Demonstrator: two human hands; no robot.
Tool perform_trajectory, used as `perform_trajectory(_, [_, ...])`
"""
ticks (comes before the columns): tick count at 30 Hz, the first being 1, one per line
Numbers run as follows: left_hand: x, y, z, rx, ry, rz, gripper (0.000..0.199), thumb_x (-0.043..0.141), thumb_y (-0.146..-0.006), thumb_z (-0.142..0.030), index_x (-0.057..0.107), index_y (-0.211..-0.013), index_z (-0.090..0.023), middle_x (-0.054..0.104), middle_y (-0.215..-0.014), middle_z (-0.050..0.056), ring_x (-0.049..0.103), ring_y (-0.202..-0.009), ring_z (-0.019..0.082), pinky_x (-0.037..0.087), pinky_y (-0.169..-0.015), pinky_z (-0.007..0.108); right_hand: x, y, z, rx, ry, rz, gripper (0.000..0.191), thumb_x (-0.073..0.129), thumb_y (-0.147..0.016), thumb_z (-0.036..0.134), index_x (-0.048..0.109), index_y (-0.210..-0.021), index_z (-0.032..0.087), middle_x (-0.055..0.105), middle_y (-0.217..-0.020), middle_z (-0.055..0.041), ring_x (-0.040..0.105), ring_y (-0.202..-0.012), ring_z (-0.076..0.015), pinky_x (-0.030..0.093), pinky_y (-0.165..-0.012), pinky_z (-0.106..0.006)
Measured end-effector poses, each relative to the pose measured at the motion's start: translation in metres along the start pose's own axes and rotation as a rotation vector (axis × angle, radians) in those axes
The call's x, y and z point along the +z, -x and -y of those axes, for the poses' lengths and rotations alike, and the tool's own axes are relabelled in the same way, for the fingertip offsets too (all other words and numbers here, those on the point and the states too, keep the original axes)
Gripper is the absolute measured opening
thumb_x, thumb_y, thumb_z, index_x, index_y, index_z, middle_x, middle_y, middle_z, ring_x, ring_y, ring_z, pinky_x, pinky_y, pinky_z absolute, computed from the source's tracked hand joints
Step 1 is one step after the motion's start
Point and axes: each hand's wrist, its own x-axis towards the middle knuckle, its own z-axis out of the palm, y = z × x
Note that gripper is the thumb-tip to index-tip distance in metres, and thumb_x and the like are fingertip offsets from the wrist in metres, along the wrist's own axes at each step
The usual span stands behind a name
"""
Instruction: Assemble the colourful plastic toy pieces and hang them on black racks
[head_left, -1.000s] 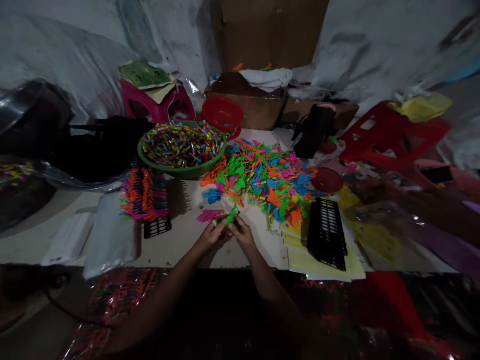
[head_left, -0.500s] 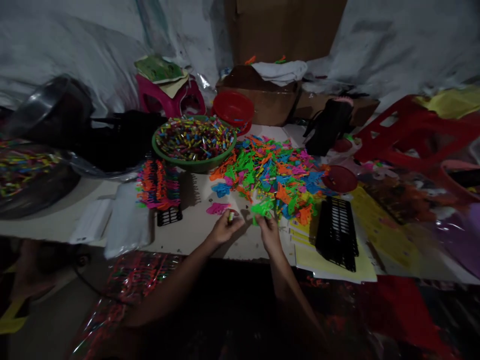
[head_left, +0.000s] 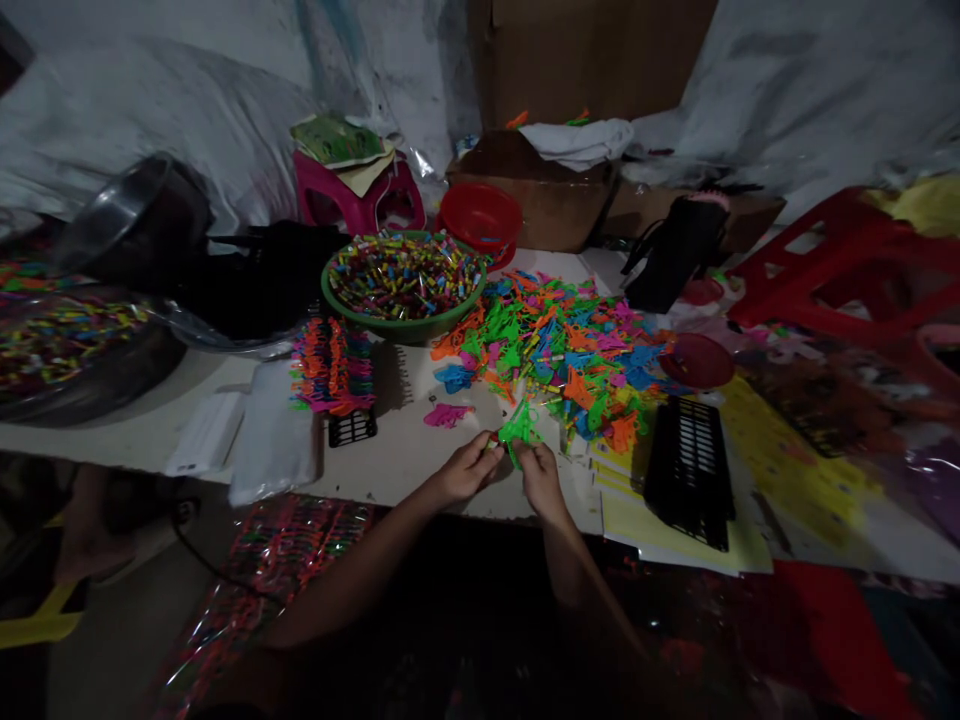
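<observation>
In front of me, my right hand (head_left: 543,480) pinches a bright green plastic toy piece (head_left: 518,424) with a thin, irregular outline. Close on its left, my left hand (head_left: 465,472) is closed with thumb and fingertips around a small yellowish-and-red cylinder (head_left: 492,443), partly hidden by the fingers. The cylinder is right up against the green piece; whether they are joined I cannot tell. A pink plastic piece (head_left: 448,415) lies just beyond my left hand. Behind both hands spreads a pile of orange, green, blue and pink plastic pieces (head_left: 555,340).
A green basin (head_left: 405,330) full of small coloured cylinders stands behind, beside a row of coloured pieces (head_left: 334,370) on a black rack. Black plastic racks (head_left: 686,470) lie on yellow sheets at right. Plastic bags (head_left: 274,435) lie left. A person's foot shows at lower left.
My left hand has moved right with the small cylinder, bringing it to the green piece in my right hand. The whole view has shifted slightly.
</observation>
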Motion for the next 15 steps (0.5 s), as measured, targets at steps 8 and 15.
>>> perform_trajectory(8, [0.007,0.002,-0.004,0.124,-0.397,-0.112,0.015,0.053,-0.076,-0.035,0.057,-0.082,-0.023,0.056,-0.061,-0.001,0.051,-0.058,0.015,0.033,-0.056,0.023,-0.008,-0.010,-0.007,0.055,0.182,-0.036,0.030,0.047,-0.069,0.046,0.056,-0.061,0.018,0.056,-0.059,-0.0010,0.050,-0.060,-0.0164,0.040,-0.060,-0.029])
perform_trajectory(15, [-0.097,-0.082,-0.056,0.303,-0.785,-0.588,0.017,0.049,-0.078,-0.022,0.065,-0.082,-0.017,0.063,-0.079,0.009,0.056,-0.080,0.022,0.039,-0.075,0.030,-0.081,-0.045,-0.042,-0.240,1.091,-0.751,0.058,0.051,-0.069,0.050,0.055,-0.110,0.009,0.050,-0.116,-0.0216,0.043,-0.105,-0.0369,0.032,-0.084,-0.052])
